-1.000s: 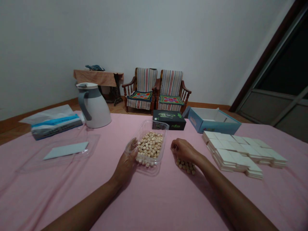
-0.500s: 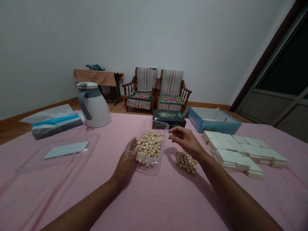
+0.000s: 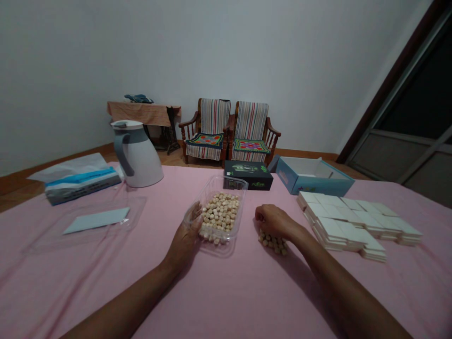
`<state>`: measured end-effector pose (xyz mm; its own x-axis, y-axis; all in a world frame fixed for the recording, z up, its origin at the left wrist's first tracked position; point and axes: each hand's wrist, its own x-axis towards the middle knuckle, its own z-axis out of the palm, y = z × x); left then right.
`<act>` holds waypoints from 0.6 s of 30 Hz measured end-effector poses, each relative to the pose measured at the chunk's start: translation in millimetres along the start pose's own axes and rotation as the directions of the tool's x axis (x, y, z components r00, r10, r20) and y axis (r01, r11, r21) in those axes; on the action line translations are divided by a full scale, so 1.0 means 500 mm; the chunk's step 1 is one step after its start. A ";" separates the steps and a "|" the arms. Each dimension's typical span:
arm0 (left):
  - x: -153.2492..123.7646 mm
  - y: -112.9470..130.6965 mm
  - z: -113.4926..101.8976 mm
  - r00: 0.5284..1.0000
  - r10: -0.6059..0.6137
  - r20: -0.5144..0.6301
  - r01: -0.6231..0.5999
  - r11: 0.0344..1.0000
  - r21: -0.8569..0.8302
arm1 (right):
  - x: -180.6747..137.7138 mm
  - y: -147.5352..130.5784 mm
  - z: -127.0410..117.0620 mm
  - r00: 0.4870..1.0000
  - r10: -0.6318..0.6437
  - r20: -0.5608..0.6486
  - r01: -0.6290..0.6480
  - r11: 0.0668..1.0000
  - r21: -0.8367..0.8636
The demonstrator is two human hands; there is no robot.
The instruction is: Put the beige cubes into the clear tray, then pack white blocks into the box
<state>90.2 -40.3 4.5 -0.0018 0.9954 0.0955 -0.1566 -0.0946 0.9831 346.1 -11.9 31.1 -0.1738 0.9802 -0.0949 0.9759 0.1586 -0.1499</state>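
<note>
A clear plastic container point(image 3: 242, 202) stands tilted toward me, with many small pale wooden cubes point(image 3: 221, 214) inside. My left hand point(image 3: 185, 238) is closed round its left wall, thumb at the rim and fingers along the side. To the right, a tightly packed group of similar wooden cubes point(image 3: 273, 244) lies on the cloth. Directly over the back of that group is my right hand point(image 3: 277, 221), its fingers curled down in a pinch. Whatever lies between those fingertips is hidden.
White square tiles point(image 3: 349, 219) are stacked on the right, a blue open box point(image 3: 318, 181) behind them. A black box point(image 3: 249, 176) sits beyond the container. On the left are a white jug point(image 3: 143, 160), a tissue pack point(image 3: 83, 183) and a clear lid point(image 3: 137, 212).
My right hand has moved down and slightly right, from beside the container's right rim to the cubes on the cloth. My left hand keeps its hold on the container.
</note>
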 end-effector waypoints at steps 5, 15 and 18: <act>-0.003 0.005 0.004 0.998 -0.062 -0.021 0.061 0.997 -0.056 | -0.003 -0.018 0.005 1.000 0.022 0.011 -0.022 0.999 -0.038; 0.001 0.008 0.005 1.000 -0.016 -0.018 0.015 0.998 -0.061 | 0.008 -0.004 -0.008 0.980 -0.030 -0.199 0.091 0.948 0.306; 0.000 0.005 0.006 1.000 0.005 -0.025 -0.006 0.997 -0.071 | 0.002 -0.022 -0.028 0.940 -0.002 -0.340 0.205 0.801 0.562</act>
<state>92.9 -40.8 7.4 -0.0276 0.9950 0.0961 -0.2260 -0.0999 0.9690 337.1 -10.9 46.5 -0.1208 0.9617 0.2461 0.6721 0.2617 -0.6927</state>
